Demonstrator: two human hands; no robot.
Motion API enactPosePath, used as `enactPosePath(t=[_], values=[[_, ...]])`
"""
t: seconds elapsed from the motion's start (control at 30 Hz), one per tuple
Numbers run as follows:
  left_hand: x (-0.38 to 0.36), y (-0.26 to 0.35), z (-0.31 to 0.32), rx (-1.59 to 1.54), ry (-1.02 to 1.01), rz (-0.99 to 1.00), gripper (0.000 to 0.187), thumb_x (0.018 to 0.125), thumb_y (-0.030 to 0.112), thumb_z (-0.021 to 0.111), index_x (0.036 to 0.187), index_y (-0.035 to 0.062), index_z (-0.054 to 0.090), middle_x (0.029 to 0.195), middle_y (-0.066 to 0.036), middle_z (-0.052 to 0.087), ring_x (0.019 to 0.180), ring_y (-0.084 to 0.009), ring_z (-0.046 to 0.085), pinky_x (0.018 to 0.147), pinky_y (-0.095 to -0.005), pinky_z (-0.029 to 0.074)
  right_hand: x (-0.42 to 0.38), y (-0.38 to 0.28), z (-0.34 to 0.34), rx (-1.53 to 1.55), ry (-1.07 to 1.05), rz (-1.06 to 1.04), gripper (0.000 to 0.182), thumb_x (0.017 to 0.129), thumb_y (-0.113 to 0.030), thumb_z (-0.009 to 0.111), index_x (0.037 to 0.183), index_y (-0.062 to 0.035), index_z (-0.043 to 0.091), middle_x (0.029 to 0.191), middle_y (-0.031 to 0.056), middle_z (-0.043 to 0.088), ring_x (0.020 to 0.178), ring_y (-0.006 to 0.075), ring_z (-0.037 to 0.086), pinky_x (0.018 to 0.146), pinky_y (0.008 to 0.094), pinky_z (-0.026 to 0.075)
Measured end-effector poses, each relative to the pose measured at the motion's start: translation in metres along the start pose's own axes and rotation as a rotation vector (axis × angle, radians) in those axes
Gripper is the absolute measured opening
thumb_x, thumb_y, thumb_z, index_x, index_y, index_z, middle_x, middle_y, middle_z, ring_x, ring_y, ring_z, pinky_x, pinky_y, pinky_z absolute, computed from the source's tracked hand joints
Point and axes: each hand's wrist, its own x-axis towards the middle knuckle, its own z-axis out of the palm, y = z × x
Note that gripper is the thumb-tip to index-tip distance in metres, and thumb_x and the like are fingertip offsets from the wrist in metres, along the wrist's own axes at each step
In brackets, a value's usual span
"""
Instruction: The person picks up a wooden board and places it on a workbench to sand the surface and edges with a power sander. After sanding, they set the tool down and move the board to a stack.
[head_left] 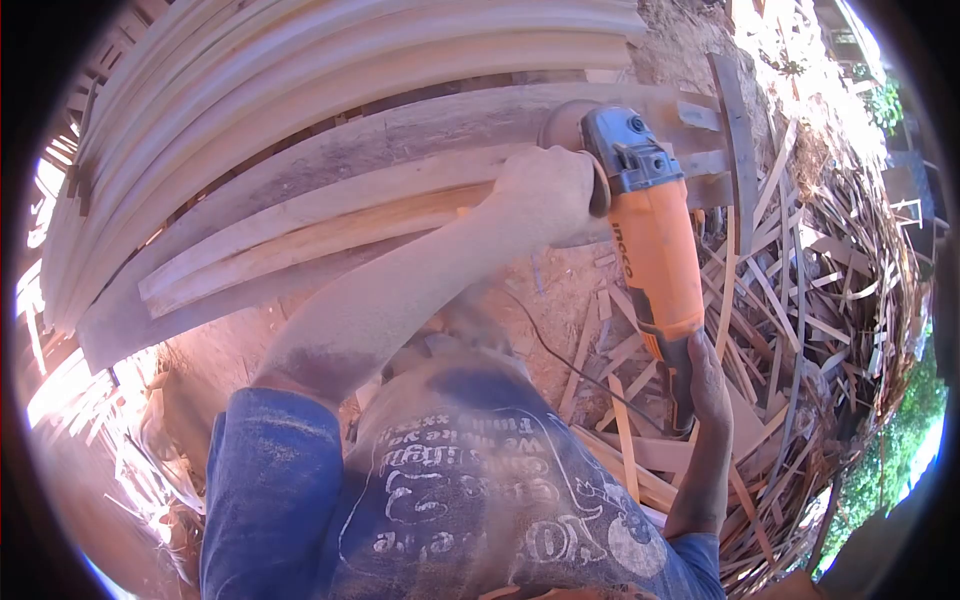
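Note:
An orange and grey angle grinder [655, 240] lies across the right of centre, its grey head at the top and its handle pointing down. My left hand [548, 190] is closed at the side of the grinder's head, around what looks like its side handle. My right hand [710, 385] is wrapped round the dark rear end of the grinder. The round disc [568, 125] shows partly behind the head, over a long wooden board [400, 135]. Beneath my left forearm lies a paler wooden strip [240, 245].
Several long curved wooden strips [330, 55] are stacked at the top left. An upright dark slat [735, 150] stands past the board's right end. Thin wood offcuts [800, 320] are heaped at the right. A dark cord [560, 355] runs over the dusty ground.

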Motion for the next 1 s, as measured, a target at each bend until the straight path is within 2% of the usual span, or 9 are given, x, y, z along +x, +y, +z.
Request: enactPosePath(t=[0.2, 0.3, 0.43, 0.53, 0.63, 0.7, 0.83, 0.93, 1.0], values=[[0.053, 0.063, 0.016, 0.047, -0.118, 0.034, 0.023, 0.085, 0.016, 0.067, 0.105, 0.0085, 0.076, 0.108, -0.011, 0.075, 0.100, -0.0250, 0.073, 0.078, -0.0393, 0.058, 0.004, 0.029, -0.053, 0.109, 0.244, 0.099, 0.053, 0.104, -0.052, 0.043, 0.120, -0.0037, 0.057, 0.085, 0.0090, 0.064, 0.063, 0.0151, 0.061, 0.055, 0.0273, 0.051], [0.079, 0.083, 0.024, 0.053, -0.043, 0.051, 0.015, 0.079, 0.013, 0.070, 0.093, 0.0078, 0.074, 0.095, -0.013, 0.075, 0.094, -0.0310, 0.073, 0.076, -0.0410, 0.058, 0.007, 0.035, -0.061, 0.167, 0.244, 0.143, 0.054, 0.104, -0.054, 0.041, 0.117, -0.0046, 0.058, 0.079, 0.0083, 0.063, 0.059, 0.0149, 0.060, 0.052, 0.0268, 0.050], [0.078, 0.073, 0.025, 0.113, 0.050, 0.098, 0.017, 0.080, 0.012, 0.071, 0.095, 0.0071, 0.073, 0.100, -0.015, 0.074, 0.096, -0.0302, 0.073, 0.078, -0.0409, 0.058, 0.010, 0.029, -0.044, 0.151, 0.282, 0.158, 0.056, 0.103, -0.056, 0.037, 0.113, -0.0051, 0.058, 0.076, 0.0068, 0.062, 0.058, 0.0152, 0.060, 0.051, 0.0281, 0.051], [0.018, 0.036, -0.002, 0.116, 0.005, 0.010, 0.020, 0.078, 0.013, 0.072, 0.097, 0.0065, 0.072, 0.102, -0.017, 0.073, 0.097, -0.0324, 0.072, 0.079, -0.0423, 0.058, 0.010, 0.039, -0.015, 0.054, 0.201, 0.068, 0.055, 0.104, -0.052, 0.040, 0.120, -0.0029, 0.057, 0.091, 0.0077, 0.064, 0.074, 0.0163, 0.064, 0.065, 0.0299, 0.054], [-0.047, -0.029, -0.001, 0.104, 0.047, -0.160, 0.031, 0.079, 0.021, 0.071, 0.106, 0.0062, 0.068, 0.100, -0.019, 0.072, 0.094, -0.0346, 0.070, 0.080, -0.0458, 0.056, 0.000, 0.018, 0.044, -0.134, -0.032, -0.079, 0.055, 0.104, -0.041, 0.049, 0.141, -0.0011, 0.048, 0.125, 0.0107, 0.060, 0.111, 0.0179, 0.059, 0.096, 0.0328, 0.048], [-0.104, -0.064, -0.022, 0.154, 0.101, -0.331, 0.026, 0.082, 0.024, 0.069, 0.103, 0.0092, 0.068, 0.094, -0.018, 0.072, 0.090, -0.0362, 0.069, 0.078, -0.0471, 0.055, 0.001, 0.003, 0.094, -0.170, -0.156, -0.224, 0.067, 0.099, -0.047, 0.056, 0.145, -0.0010, 0.042, 0.121, 0.0141, 0.063, 0.107, 0.0195, 0.060, 0.093, 0.0351, 0.048], [-0.209, -0.126, -0.041, 0.151, 0.333, -0.559, 0.026, 0.082, 0.026, 0.072, 0.098, 0.0061, 0.069, 0.086, -0.019, 0.071, 0.085, -0.0400, 0.069, 0.073, -0.0492, 0.054, 0.011, -0.050, 0.173, -0.467, -0.395, -0.148, 0.076, 0.094, -0.050, 0.060, 0.146, 0.0018, 0.039, 0.111, 0.0271, 0.067, 0.108, 0.0386, 0.066, 0.092, 0.0425, 0.050], [-0.252, -0.156, -0.049, 0.159, 0.423, -0.620, 0.025, 0.081, 0.026, 0.073, 0.094, 0.0052, 0.068, 0.082, -0.019, 0.070, 0.081, -0.0421, 0.067, 0.069, -0.0503, 0.052, 0.018, -0.084, 0.211, -0.622, -0.546, -0.154, 0.081, 0.092, -0.055, 0.060, 0.146, 0.0019, 0.039, 0.112, 0.0301, 0.066, 0.110, 0.0424, 0.065, 0.090, 0.0445, 0.051], [-0.260, -0.159, -0.049, 0.098, 0.480, -0.589, 0.023, 0.081, 0.025, 0.073, 0.090, 0.0049, 0.068, 0.080, -0.020, 0.069, 0.080, -0.0423, 0.067, 0.067, -0.0487, 0.052, 0.020, -0.080, 0.213, -0.643, -0.524, -0.178, 0.075, 0.093, -0.049, 0.061, 0.146, -0.0001, 0.040, 0.107, 0.0202, 0.067, 0.094, 0.0290, 0.066, 0.081, 0.0390, 0.051]])
